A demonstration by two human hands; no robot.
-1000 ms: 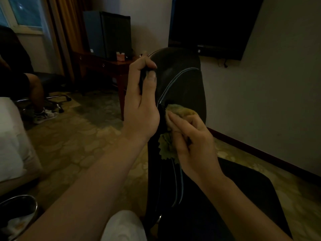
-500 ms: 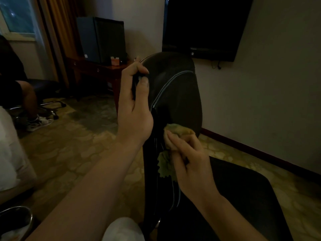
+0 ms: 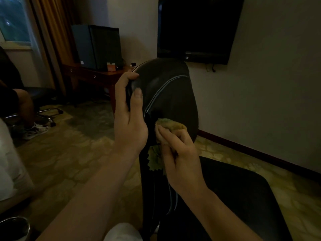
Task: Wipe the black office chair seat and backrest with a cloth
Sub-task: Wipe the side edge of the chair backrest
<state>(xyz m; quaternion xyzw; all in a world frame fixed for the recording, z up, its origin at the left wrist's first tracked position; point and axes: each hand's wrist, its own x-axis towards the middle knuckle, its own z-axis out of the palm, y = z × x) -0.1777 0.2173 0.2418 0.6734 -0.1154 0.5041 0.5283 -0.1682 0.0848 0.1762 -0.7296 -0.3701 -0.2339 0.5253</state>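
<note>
Wiping black chair backrest (image 3: 171, 94) at frame ctr: right hand (image 3: 180, 159) clamps fingers on green cloth (image 3: 171, 125) against it, left hand (image 3: 129, 119) grips top edge; probably best w/ firm, overlapping strokes, chair braced.

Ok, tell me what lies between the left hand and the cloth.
In the head view, only a narrow strip of black backrest with its pale piping seam.

Black office chair backrest (image 3: 171, 96) upright, glossy, pale piping (image 3: 161, 87) curving across it, yellow-green cloth (image 3: 172, 125) bunched against its middle, zigzag edge hanging down, black seat (image 3: 234, 197) low right
</note>
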